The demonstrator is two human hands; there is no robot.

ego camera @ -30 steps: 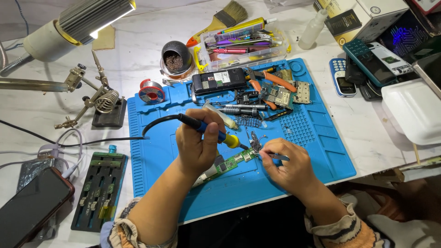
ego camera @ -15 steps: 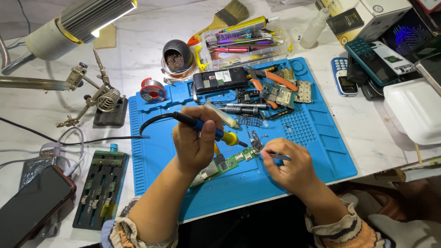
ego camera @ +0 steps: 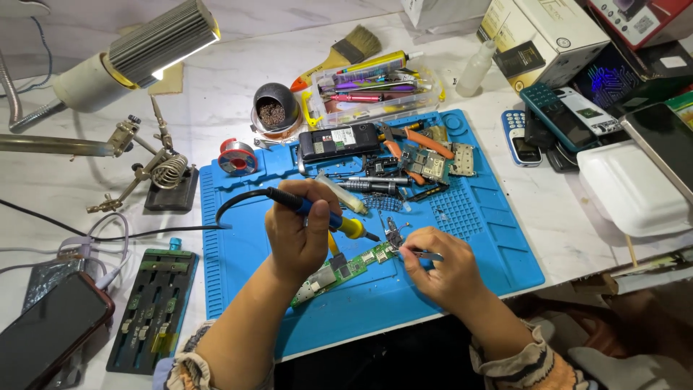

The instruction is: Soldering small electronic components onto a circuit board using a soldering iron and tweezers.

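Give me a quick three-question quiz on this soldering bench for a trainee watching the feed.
1. True or false: the left hand holds the blue-and-yellow soldering iron.
2. What lies under the iron's tip on the blue silicone work mat? A) green circuit board B) white foam box C) wooden brush
3. Fill in: the right hand pinches thin metal ______.

Key
1. True
2. A: the long green circuit board
3. tweezers
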